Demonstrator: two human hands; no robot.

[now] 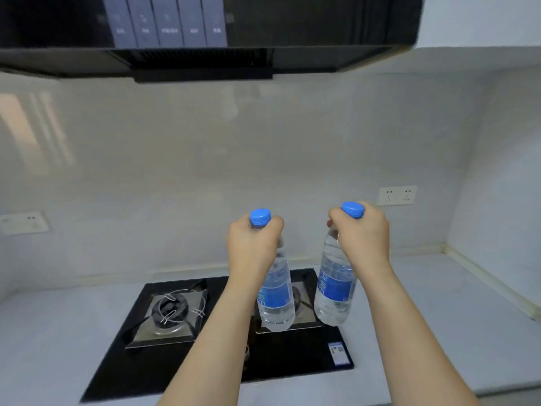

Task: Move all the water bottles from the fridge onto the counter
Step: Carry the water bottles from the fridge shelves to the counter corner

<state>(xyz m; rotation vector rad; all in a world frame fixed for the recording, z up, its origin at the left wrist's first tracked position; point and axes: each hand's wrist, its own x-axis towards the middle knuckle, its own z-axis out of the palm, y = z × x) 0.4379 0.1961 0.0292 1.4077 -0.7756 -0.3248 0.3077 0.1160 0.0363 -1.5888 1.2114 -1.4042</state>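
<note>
My left hand grips the neck of a clear water bottle with a blue cap and blue label, held upright in the air above the right burner of the stove. My right hand grips the neck of a second, like water bottle, also upright and hanging over the stove's right edge. Both bottle bases are off the surface. The pale counter spreads to the right and left of the stove. The fridge is out of view.
A black gas stove with two burners is set into the counter straight ahead. A black range hood hangs overhead. Wall sockets sit on the backsplash at right and another at left. A side wall closes the counter's right end.
</note>
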